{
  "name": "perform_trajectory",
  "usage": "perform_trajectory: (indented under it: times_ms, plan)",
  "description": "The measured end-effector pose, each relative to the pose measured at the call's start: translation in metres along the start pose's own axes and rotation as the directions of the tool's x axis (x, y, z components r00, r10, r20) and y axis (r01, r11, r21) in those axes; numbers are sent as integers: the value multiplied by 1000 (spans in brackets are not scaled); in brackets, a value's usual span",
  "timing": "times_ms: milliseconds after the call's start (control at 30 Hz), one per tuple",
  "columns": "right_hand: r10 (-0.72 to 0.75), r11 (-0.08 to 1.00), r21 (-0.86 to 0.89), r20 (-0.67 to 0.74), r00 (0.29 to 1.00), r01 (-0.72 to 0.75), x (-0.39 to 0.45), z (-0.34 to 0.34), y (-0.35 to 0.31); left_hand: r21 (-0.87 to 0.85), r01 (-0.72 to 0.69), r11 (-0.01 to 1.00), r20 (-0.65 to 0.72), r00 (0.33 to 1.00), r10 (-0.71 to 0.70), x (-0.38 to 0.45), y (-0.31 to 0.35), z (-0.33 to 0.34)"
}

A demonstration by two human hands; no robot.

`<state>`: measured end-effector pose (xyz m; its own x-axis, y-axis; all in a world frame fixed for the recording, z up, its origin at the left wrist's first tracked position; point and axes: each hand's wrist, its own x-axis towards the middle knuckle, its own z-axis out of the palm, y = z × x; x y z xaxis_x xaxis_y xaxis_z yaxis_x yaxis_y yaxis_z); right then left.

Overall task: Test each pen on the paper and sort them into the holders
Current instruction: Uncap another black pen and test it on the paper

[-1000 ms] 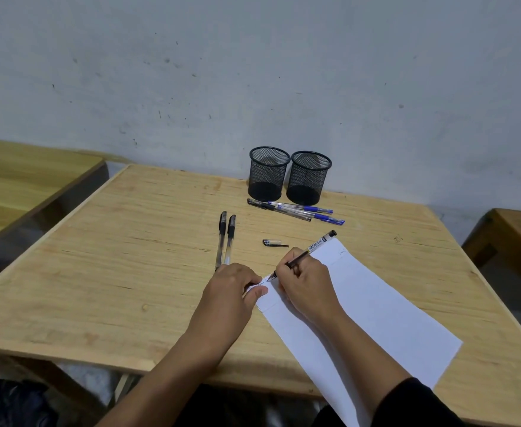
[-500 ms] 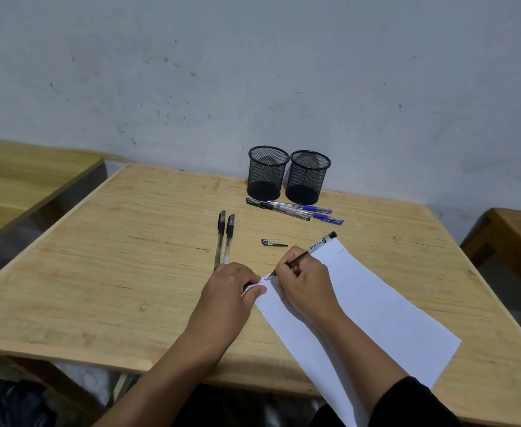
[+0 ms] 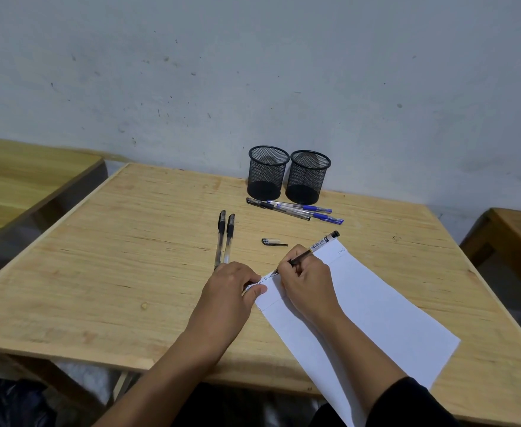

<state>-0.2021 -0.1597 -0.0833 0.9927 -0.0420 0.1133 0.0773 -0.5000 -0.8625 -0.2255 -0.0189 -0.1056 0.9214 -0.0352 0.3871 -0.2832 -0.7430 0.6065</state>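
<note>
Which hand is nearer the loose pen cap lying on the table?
Right. The right hand, writing with a pen, sits just below and right of the pen cap; the left hand holds the paper edge, farther below-left.

A bare study room: plain wooden tables (image 3: 130, 241) against a scuffed grey wall (image 3: 253, 72).

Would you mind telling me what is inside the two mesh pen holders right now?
Both the left holder and the right holder look empty: only dark bases show through the mesh. No pens stand in either; the pens still lie on the table.
</note>
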Motion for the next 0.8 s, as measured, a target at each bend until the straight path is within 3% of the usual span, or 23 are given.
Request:
perform_trajectory:
  times_ms: [300,467,567,800]
  plan:
    - [24,1000,3,-16,1000,-24,0,-1,-2,-3,11,1000,12,1000,-11,1,1,-1]
    - [192,955,247,-80,978,-167,7,-8,3,12,20,1000,0,1000,-20,19,10,-4]
    - [240,932,308,-128,962,-192,14,-19,3,25,38,999,-12,999,-38,46,17,-1]
    - [329,838,487,-95,939,-245,23,-47,-7,196,128,972,238,955,-174,94,13,12]
